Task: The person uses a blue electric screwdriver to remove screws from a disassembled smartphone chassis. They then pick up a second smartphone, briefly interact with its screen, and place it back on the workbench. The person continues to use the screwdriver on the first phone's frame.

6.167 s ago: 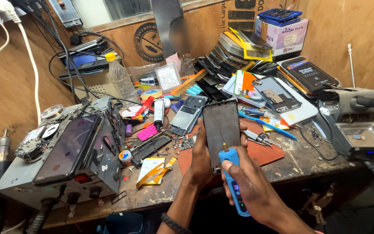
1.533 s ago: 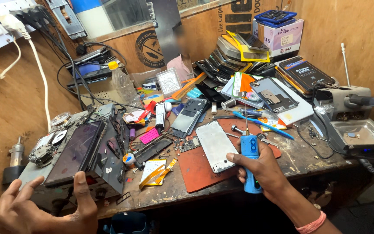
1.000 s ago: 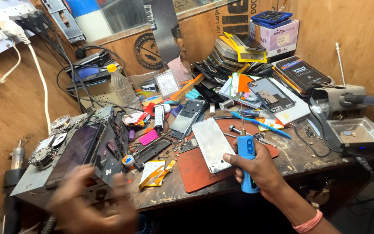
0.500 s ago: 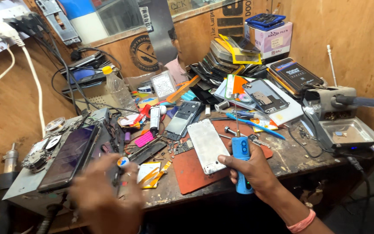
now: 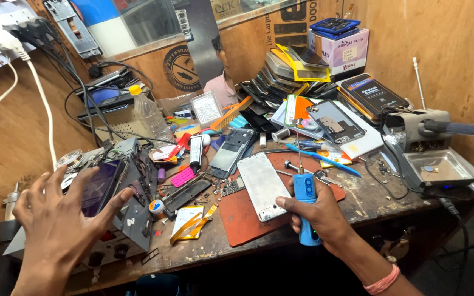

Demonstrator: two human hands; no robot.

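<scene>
Raised now, my left hand (image 5: pixel 56 219) spreads its fingers empty over the grey machine (image 5: pixel 122 203); right hand (image 5: pixel 319 214) grips the blue screwdriver (image 5: pixel 305 205) upright beside the white phone frame (image 5: pixel 263 185), tip kept clear.

Blue tool (image 5: pixel 306 211) w/ thin silver tip, in right hand (image 5: pixel 318 215); pink band on that wrist. Phone frame (image 5: pixel 263 185) silvery white, on rust-red mat (image 5: pixel 248 216). Bench (image 5: pixel 368 194) dull brown, stained. Left hand (image 5: pixel 58 225) over grey box (image 5: pixel 133 192) w/ dark purplish screen (image 5: pixel 100 186). Pink comb-like piece (image 5: pixel 182 176). Yellow strips on white card (image 5: pixel 188 222). Clear bottle (image 5: pixel 148 112), yellow cap. Tray (image 5: pixel 440 169) grey metal. Walls tan plywood. White cable (image 5: pixel 42 118)
</scene>
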